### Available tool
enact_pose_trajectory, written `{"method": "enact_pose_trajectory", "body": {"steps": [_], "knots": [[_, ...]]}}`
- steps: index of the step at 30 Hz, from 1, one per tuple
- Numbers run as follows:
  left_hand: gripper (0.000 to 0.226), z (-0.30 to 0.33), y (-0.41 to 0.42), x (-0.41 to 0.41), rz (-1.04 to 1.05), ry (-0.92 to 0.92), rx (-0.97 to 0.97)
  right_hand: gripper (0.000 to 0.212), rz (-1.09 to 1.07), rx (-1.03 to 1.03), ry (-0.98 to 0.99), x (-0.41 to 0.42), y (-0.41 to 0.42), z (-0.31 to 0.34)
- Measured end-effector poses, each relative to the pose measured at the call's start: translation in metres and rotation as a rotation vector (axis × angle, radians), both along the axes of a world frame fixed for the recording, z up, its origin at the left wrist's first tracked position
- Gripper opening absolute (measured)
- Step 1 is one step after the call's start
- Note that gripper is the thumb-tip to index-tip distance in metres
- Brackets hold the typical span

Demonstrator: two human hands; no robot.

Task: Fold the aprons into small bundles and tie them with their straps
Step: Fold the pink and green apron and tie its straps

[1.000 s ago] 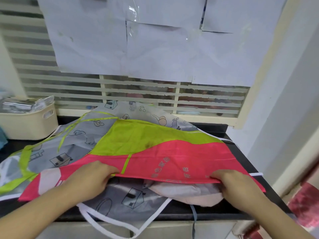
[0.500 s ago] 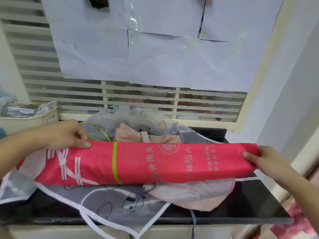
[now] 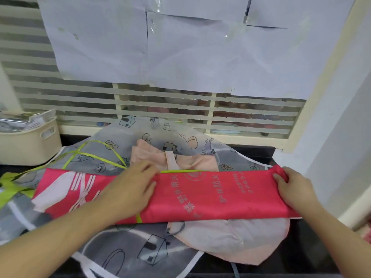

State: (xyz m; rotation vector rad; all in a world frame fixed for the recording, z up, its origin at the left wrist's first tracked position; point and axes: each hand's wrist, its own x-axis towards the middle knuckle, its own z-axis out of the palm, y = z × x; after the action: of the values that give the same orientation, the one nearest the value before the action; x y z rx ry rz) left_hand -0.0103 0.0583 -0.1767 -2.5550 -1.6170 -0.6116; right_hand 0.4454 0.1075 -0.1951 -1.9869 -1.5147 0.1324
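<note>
A red apron (image 3: 210, 194) with grey printed characters lies folded into a long band across the counter. Its lime-green straps (image 3: 94, 155) trail off to the back left. My left hand (image 3: 130, 189) lies flat on the band's middle, fingers spread and pressing down. My right hand (image 3: 295, 189) grips the band's right end, fingers curled over the cloth edge. Under the red apron lie a pale pink apron (image 3: 230, 235) and a grey apron (image 3: 128, 249) printed with houses and trimmed in white.
A cream basket (image 3: 26, 145) holding packets stands at the back left on the dark counter (image 3: 309, 247). A slatted window with white paper sheets (image 3: 180, 47) taped over it rises behind. A white wall (image 3: 341, 137) closes the right side.
The red apron went from a wide spread sheet to a long narrow band. My left hand slid from the band's left end to its middle, while my right hand stayed at the right end.
</note>
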Motion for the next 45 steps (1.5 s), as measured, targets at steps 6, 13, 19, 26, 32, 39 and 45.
{"method": "enact_pose_trajectory", "body": {"steps": [6, 13, 19, 26, 32, 39, 45], "knots": [[0.068, -0.049, -0.003, 0.043, 0.058, 0.156, -0.388, 0.03, -0.143, 0.159, -0.191, -0.032, -0.004, -0.003], [0.077, -0.06, 0.001, 0.054, 0.131, 0.223, -0.355, 0.058, 0.685, -0.091, -0.322, -0.182, -0.045, -0.02], [0.063, -0.057, 0.005, 0.01, 0.063, 0.195, -0.337, 0.085, 0.504, -0.315, -0.464, -0.134, -0.037, -0.048], [0.063, -0.064, -0.002, -0.023, 0.099, 0.03, -0.255, 0.06, 0.246, -0.429, -0.428, -0.095, -0.034, -0.036], [0.023, -0.067, 0.007, -0.035, 0.338, -0.696, -0.132, 0.059, 0.604, -0.052, -0.405, -0.184, -0.036, -0.012], [0.021, -0.032, 0.043, -0.064, 0.578, -1.513, -0.4, 0.059, 0.733, -0.137, -0.525, -0.222, -0.039, -0.046], [0.027, -0.011, 0.03, -0.052, 0.27, -1.259, -0.225, 0.058, 0.728, -0.11, -0.498, -0.224, -0.039, -0.045]]}}
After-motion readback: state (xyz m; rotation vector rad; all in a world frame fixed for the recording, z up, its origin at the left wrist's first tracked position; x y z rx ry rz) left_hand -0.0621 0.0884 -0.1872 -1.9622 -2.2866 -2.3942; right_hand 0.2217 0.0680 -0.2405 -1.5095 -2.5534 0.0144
